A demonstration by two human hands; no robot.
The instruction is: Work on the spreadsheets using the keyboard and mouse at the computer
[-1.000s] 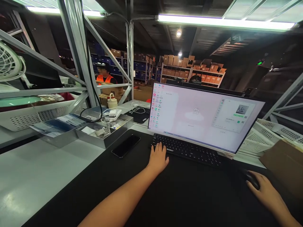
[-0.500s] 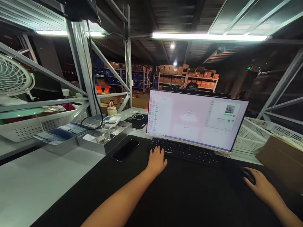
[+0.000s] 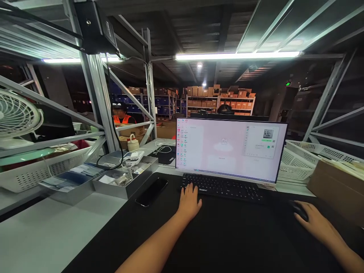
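Note:
My left hand (image 3: 189, 201) lies with fingers spread at the left front edge of a black keyboard (image 3: 224, 187), fingertips on its keys. Far to the right, my right hand (image 3: 315, 222) is wrapped around a black computer mouse (image 3: 300, 211) on the dark desk mat (image 3: 233, 239). Behind the keyboard stands a lit monitor (image 3: 227, 149), with icons down its left side and a small chat-like window at the upper right. To the left of my left hand a smartphone (image 3: 152, 192) with a dark screen lies on the mat.
Metal trays (image 3: 125, 182) with packets and a white charger sit left of the phone. A cardboard box (image 3: 335, 189) and white baskets (image 3: 298, 167) stand at right. A fan (image 3: 17, 113) is at far left. Beyond the metal posts, a person in an orange vest (image 3: 123, 118) sits near shelves.
The camera view has tilted upward slightly, so the scene sits lower in the picture. Both hands stay in place, the left on the keyboard and the right on the mouse.

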